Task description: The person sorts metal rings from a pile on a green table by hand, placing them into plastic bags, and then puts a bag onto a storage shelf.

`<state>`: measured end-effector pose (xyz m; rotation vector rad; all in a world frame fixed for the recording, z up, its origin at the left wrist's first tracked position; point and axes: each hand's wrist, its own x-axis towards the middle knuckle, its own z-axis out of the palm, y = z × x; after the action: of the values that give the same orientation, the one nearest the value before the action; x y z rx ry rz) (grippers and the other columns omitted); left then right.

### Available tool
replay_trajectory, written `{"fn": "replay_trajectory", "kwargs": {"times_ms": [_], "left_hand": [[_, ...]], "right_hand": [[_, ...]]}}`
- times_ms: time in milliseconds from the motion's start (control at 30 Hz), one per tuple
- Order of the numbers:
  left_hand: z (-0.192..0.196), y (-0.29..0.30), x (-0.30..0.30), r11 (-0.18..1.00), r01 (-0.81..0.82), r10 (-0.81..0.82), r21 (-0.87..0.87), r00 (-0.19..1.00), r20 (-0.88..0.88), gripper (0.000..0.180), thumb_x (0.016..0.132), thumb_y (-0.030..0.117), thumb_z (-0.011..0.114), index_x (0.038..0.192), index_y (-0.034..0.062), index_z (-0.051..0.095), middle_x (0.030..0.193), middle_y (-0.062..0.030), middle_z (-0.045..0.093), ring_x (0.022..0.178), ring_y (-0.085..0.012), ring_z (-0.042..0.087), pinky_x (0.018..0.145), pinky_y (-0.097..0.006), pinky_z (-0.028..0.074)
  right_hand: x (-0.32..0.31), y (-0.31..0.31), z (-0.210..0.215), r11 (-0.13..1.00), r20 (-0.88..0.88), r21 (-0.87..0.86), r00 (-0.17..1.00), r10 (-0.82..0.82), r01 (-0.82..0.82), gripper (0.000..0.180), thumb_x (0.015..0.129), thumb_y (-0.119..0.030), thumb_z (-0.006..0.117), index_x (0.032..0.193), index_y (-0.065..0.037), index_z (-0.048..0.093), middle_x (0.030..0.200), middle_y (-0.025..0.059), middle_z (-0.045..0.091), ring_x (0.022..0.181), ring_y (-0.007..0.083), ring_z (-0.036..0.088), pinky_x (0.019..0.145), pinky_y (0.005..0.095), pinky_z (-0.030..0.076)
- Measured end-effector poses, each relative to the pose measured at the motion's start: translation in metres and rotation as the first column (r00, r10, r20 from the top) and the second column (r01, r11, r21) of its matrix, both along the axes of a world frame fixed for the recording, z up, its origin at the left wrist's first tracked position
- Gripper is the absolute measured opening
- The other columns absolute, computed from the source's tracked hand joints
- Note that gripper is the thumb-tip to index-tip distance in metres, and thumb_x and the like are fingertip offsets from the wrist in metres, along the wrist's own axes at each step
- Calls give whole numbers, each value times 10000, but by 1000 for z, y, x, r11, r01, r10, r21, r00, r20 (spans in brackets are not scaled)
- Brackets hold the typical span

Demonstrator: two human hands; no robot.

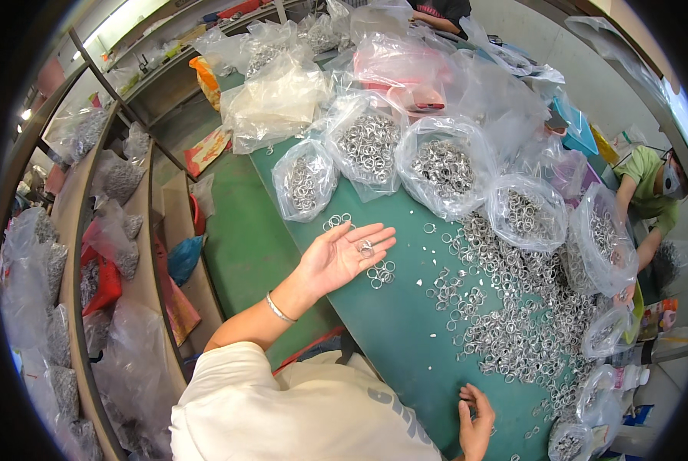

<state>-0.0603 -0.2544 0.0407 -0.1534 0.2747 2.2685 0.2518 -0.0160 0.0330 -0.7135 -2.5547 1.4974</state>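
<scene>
My left hand (342, 257) is turned palm up over the table's left side, fingers stretched out. One or more small silver rings (366, 248) lie loose on its fingers. Beside it on the table are two small groups of rings, one past the thumb (336, 221) and one below the fingertips (381, 274). Low in the view, my right hand (475, 424) hovers at or rests on the table, its fingers loosely bent and the thumb apart; nothing shows in its grasp. Right of both hands spreads a large loose heap of silver rings (505, 330).
Open clear plastic bags of rings (445, 165) line the far and right sides of the green table (390, 346). Another person in a green shirt (645, 180) works at the right, and a second person stands at the far end. Shelves (140, 223) with filled bags rise on the left.
</scene>
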Motion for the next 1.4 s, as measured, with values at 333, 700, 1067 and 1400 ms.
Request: {"fn": "replay_trajectory", "kwargs": {"times_ms": [333, 700, 1067, 1400], "left_hand": [[-43, 12, -31, 844, -23, -179, -536, 930, -322, 348, 936, 56, 416, 1244, -102, 445, 1241, -206, 523, 990, -196, 569, 852, -297, 478], [-65, 8, -51, 496, -650, -711, -576, 78, -699, 304, 806, -113, 434, 1014, 15, 615, 895, -93, 610, 860, -216, 570, 800, -330, 464], [-76, -22, 29, 225, -939, -826, -262, -40, -563, 315, 777, -4, 578, 1089, 0, 543, 1112, -173, 493, 1054, -355, 468, 932, -434, 383], [-27, 44, 35, 462, -849, -606, -259, -89, -790, 270, 785, -55, 554, 1045, 7, 590, 1095, -162, 536, 1052, -330, 518, 925, -388, 405]], "right_hand": [[-15, -21, -8, 1000, 65, 10, 998, 13, -13, 335, 776, 35, 604, 1110, 19, 575, 986, 162, 626, 891, 271, 613, 759, 322, 474], [-19, -34, -12, 999, 56, 29, 998, -15, 13, 300, 790, 28, 595, 1090, 25, 576, 972, 171, 620, 871, 279, 614, 730, 332, 475], [-15, -32, -15, 999, 89, 48, 996, 4, -8, 301, 802, 15, 598, 1102, 12, 576, 988, 165, 615, 893, 282, 611, 735, 331, 480], [9, -12, -12, 970, -86, -205, 984, -155, 134, 236, 868, -19, 557, 1097, 22, 593, 988, 124, 653, 879, 187, 618, 760, 297, 480]]}}
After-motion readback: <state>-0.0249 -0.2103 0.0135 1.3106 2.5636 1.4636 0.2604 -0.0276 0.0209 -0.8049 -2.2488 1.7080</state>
